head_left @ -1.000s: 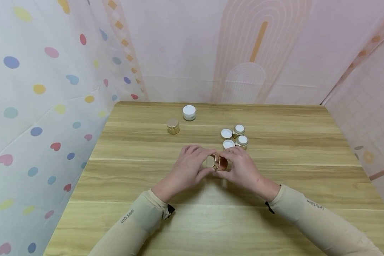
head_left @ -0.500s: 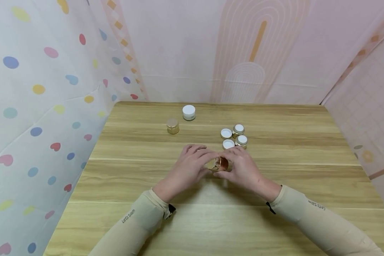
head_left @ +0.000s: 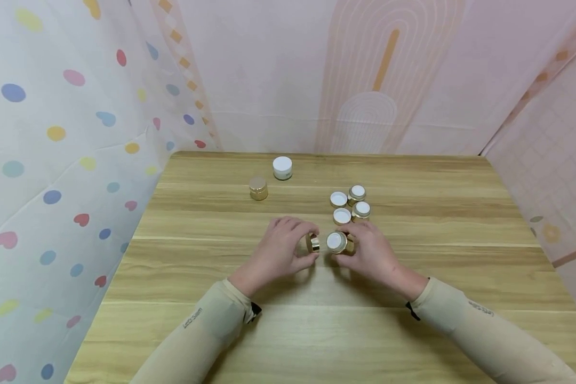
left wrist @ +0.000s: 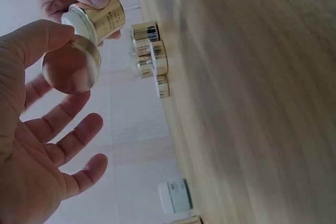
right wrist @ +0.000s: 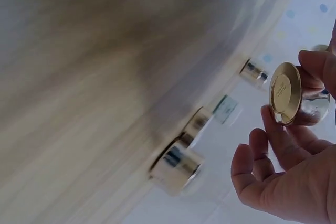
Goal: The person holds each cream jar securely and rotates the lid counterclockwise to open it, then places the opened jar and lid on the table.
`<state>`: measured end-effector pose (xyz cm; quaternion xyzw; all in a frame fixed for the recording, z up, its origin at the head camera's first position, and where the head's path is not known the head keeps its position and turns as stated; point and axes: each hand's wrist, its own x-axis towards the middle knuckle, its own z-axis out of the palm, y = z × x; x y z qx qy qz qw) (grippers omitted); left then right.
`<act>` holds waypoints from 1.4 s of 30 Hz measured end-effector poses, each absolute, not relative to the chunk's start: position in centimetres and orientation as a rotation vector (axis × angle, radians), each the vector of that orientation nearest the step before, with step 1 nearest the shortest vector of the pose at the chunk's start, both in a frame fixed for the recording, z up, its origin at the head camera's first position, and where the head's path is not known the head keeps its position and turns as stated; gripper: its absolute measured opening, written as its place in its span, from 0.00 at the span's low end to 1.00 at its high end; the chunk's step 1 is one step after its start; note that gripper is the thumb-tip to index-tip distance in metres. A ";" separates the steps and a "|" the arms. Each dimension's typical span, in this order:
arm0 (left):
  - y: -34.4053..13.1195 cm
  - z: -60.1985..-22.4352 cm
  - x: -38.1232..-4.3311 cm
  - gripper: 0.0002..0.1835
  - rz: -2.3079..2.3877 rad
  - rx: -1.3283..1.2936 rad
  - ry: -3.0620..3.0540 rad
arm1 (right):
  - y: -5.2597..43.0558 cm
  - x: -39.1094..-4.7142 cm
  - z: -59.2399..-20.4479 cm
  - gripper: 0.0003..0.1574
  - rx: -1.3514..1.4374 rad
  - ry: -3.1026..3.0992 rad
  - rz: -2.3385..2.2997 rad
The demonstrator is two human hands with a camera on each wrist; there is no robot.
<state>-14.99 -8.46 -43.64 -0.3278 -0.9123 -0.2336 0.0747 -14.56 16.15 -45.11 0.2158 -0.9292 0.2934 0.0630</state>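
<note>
My left hand (head_left: 280, 250) pinches a gold lid (head_left: 312, 242) on its edge between thumb and fingers; its brownish, shiny top shows in the left wrist view. Just to the right, my right hand (head_left: 372, 253) grips a small gold jar (head_left: 348, 245) by its sides, tilted so that its white inner disc faces the lid. A narrow gap parts lid and jar in the head view. In the right wrist view the jar's gold base (right wrist: 284, 93) faces the camera. Both hands are above the table.
Behind the right hand stand two uncapped gold jars (head_left: 357, 195) with white tops, beside two upturned lids (head_left: 338, 199). A closed gold jar (head_left: 258, 189) and a white-lidded jar (head_left: 282, 168) stand farther left on the wooden table (head_left: 211, 229). Patterned curtains (head_left: 269, 80) hang behind.
The lid has come off the gold jar. My left hand has drawn slightly left with the lid, while my right hand has turned the jar, showing its white inner disc.
</note>
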 end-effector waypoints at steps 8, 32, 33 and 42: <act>-5.8 -44.4 -16.8 0.18 -0.632 -0.890 -3.007 | 19.3 -16.1 -45.6 0.29 0.412 -2.903 1.060; 1.4 -46.2 -19.2 0.31 -0.250 -0.653 -3.171 | 21.3 -18.1 -46.3 0.24 0.266 -3.018 0.830; 1.6 -46.2 -19.2 0.32 -0.235 -0.644 -3.174 | 21.3 -18.1 -46.3 0.25 0.258 -3.022 0.821; 2.8 -46.4 -19.2 0.36 -0.125 -0.592 -3.141 | 21.3 -18.1 -46.4 0.30 0.254 -3.027 0.738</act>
